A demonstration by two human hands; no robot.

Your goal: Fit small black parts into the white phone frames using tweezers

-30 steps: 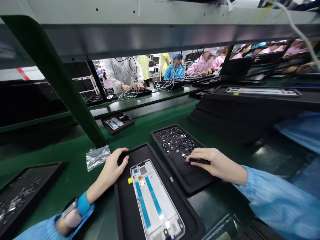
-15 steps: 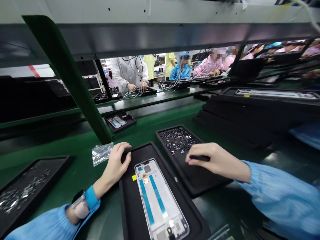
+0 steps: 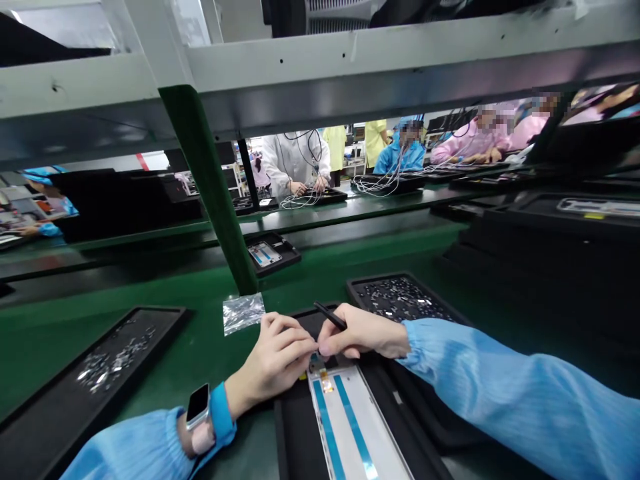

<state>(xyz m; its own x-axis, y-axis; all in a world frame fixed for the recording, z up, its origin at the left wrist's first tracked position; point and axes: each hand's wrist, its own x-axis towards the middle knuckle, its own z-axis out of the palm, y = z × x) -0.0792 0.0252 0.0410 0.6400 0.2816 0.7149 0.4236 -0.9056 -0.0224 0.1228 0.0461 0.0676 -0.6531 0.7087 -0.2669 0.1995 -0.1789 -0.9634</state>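
My right hand [image 3: 357,331] grips a slim black pen-like tool [image 3: 331,316], which slants up out of its fingers. My left hand [image 3: 280,357] is closed, its fingertips meeting those of my right. Whatever lies between these fingertips is hidden. Both hands are over the upper end of a white phone frame [image 3: 350,413] with two blue strips. The frame lies in a black tray [image 3: 295,443], its top partly covered by my fingers. Right of it, another black tray [image 3: 357,285] holds many small shiny parts [image 3: 400,297], partly behind my right forearm.
A clear plastic bag [image 3: 243,313] lies by a green post [image 3: 213,193]. At left, a black tray [image 3: 40,413] holds small metallic parts [image 3: 115,360]. Stacked black trays [image 3: 540,267] stand at right. A shelf beam [image 3: 320,100] crosses overhead. Co-workers sit and stand beyond.
My right hand has moved left from the parts tray to the top of the phone frame. My left hand has come in from the tray's edge and closed beside it. The view has shifted left.
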